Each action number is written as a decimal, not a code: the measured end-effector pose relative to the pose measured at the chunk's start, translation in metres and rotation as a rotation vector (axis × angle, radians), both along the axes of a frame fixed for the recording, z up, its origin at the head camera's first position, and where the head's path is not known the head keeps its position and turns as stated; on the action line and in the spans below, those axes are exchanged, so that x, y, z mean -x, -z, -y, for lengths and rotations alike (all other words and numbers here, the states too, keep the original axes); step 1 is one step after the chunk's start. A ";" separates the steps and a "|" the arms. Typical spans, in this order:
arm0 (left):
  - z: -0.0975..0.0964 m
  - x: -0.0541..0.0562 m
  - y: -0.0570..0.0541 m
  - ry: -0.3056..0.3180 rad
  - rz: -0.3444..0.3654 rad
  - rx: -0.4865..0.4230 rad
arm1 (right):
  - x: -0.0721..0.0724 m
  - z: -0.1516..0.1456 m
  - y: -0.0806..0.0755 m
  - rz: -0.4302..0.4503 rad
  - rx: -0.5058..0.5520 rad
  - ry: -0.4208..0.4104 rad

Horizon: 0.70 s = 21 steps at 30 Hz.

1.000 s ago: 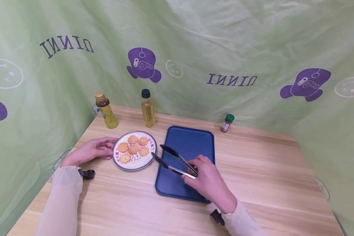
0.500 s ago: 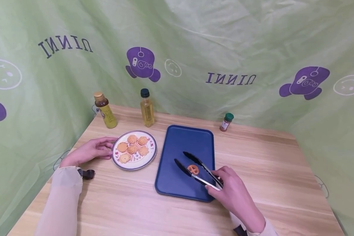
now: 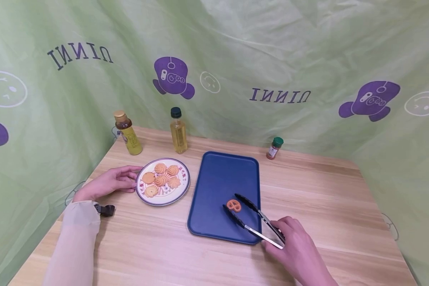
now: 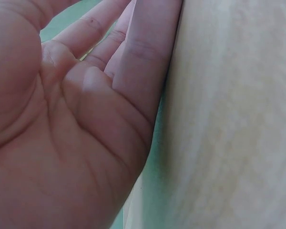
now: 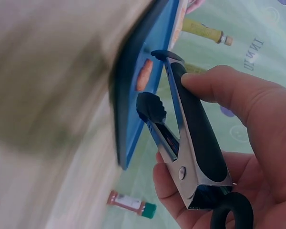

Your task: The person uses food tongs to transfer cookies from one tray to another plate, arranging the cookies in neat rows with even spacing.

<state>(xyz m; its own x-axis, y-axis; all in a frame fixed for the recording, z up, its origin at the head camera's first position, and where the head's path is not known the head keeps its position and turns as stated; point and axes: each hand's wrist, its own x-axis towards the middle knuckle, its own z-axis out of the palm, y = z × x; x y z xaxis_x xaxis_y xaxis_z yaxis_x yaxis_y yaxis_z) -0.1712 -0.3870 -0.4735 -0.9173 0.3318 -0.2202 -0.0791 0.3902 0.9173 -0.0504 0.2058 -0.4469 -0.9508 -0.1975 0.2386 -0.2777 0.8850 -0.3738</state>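
Observation:
My left hand (image 3: 111,184) rests at the left rim of a white plate (image 3: 181,192), its fingers loosely extended beside the edge. Several golden cookies (image 3: 161,181) lie on that plate. In my right hand (image 3: 302,250) I grip a pair of kitchen tongs (image 3: 258,234) with black tips and steel arms. The tongs' arms are spread, one tip on each side of an orange-brown pretzel-shaped cookie (image 3: 232,203) on the dark blue tray (image 3: 225,174). The right wrist view shows the tongs (image 5: 200,129) with a gap between their tips and the cookie (image 5: 144,75) just beyond.
At the back left stand a yellow-labelled bottle (image 3: 130,139) and a clear bottle of yellow oil (image 3: 179,137). A small green-capped spice jar (image 3: 274,148) is at the back right. A green printed curtain (image 3: 214,47) hangs behind the wooden table (image 3: 314,198).
My right hand has drawn the tongs from beside the plate, back and to the right, over the tray. The pretzel-shaped cookie has come into view between the tips. My left hand stays put.

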 end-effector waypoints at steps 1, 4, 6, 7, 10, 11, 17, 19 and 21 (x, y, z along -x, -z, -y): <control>0.000 0.000 0.000 0.000 -0.001 0.002 | -0.001 -0.001 0.002 0.007 -0.002 0.004; 0.000 0.000 0.000 0.000 -0.003 0.006 | -0.005 -0.002 0.006 0.008 -0.005 0.011; 0.000 0.001 0.000 -0.003 -0.003 0.008 | -0.007 -0.002 0.008 -0.011 -0.002 0.010; 0.000 0.001 0.000 -0.003 -0.005 0.009 | -0.007 -0.002 0.009 -0.022 -0.001 0.010; 0.000 0.001 0.000 -0.004 0.000 0.004 | -0.010 -0.003 0.010 -0.043 0.003 0.015; 0.000 0.001 0.001 -0.003 0.001 0.003 | -0.010 -0.003 0.011 -0.042 0.004 0.016; 0.000 0.001 0.000 -0.002 0.000 0.006 | -0.012 -0.006 0.012 -0.031 0.003 0.026; 0.000 0.000 0.000 -0.003 0.000 0.010 | -0.013 -0.006 0.012 -0.050 -0.002 0.021; 0.000 0.000 0.000 -0.002 0.003 0.005 | -0.014 -0.006 0.012 -0.053 -0.009 0.019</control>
<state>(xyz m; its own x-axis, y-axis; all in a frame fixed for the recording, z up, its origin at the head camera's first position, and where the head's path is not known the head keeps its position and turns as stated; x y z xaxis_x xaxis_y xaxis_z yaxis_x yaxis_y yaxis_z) -0.1711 -0.3869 -0.4732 -0.9173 0.3285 -0.2250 -0.0830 0.3948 0.9150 -0.0361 0.2123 -0.4590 -0.9404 -0.1818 0.2873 -0.2800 0.8936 -0.3509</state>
